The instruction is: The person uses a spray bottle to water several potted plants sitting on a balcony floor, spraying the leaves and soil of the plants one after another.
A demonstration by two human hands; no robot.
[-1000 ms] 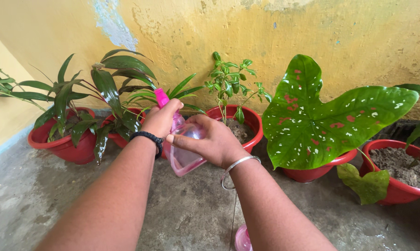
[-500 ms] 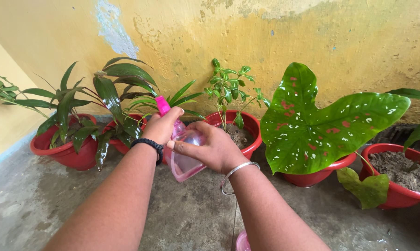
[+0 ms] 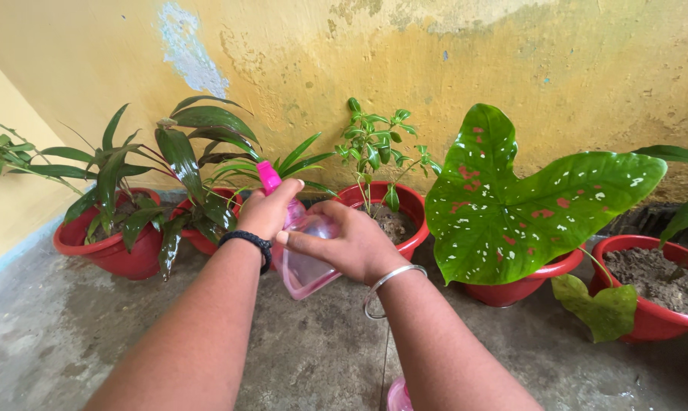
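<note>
A clear pink spray bottle with a bright pink nozzle is held up in front of me over the floor. My left hand grips its top at the sprayer head. My right hand wraps the bottle's body from the right. The bottle tilts, nozzle up and to the left, toward a red pot with long dark green leaves. A black band sits on my left wrist, a silver bangle on my right.
Red pots line the yellow wall: a leafy one at far left, a small shrub in the middle, a big spotted green leaf, and a soil-filled pot at right. A pink object lies on the concrete floor.
Both hands and the bottle stay together and shift only slightly. The view has dropped a little, so the plants sit lower in the frame than one second ago.
</note>
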